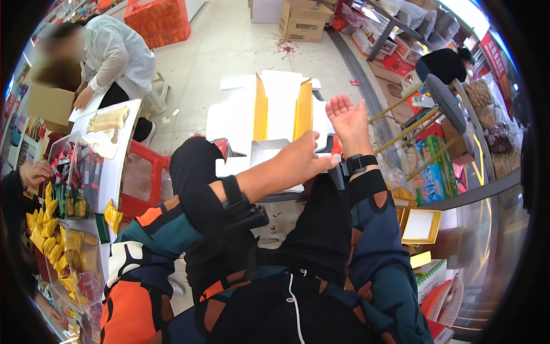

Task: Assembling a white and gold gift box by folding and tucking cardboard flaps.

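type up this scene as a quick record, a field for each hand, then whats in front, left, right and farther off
left hand: fingers and thumb apart, close to the black wrist strap on the right arm; contact unclear
right hand: palm up, open, holding nothing
in front: white cardboard with upright yellow flaps
left side: white table, yellow packets, person in a white shirt
right side: stool with a striped seat, open yellow box
farther off: brown carton on the floor

White box blank (281, 117), gold side flaps (260, 114) raised
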`<control>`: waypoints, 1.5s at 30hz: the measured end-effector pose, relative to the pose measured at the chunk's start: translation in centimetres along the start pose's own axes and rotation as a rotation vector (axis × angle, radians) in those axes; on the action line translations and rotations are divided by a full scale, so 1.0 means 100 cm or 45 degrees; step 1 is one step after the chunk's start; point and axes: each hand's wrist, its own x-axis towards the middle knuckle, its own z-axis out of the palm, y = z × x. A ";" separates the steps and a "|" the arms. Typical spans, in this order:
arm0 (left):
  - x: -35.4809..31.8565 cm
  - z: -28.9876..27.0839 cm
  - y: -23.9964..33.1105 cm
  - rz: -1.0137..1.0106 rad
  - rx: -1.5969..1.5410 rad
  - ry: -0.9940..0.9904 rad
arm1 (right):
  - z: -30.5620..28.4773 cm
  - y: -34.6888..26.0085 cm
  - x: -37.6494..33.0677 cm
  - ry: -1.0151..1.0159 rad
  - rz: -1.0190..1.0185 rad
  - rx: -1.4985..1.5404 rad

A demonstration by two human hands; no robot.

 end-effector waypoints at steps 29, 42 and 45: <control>-0.001 0.047 -0.018 -0.172 -0.987 -0.364 | 0.018 0.012 -0.036 -0.199 -0.108 -0.587; 0.002 -0.030 -0.037 0.054 -0.186 0.017 | 0.007 0.013 -0.032 -0.321 -0.003 -0.634; 0.001 -0.074 -0.012 -0.011 -0.585 0.373 | 0.008 0.012 -0.035 -0.364 0.066 -0.735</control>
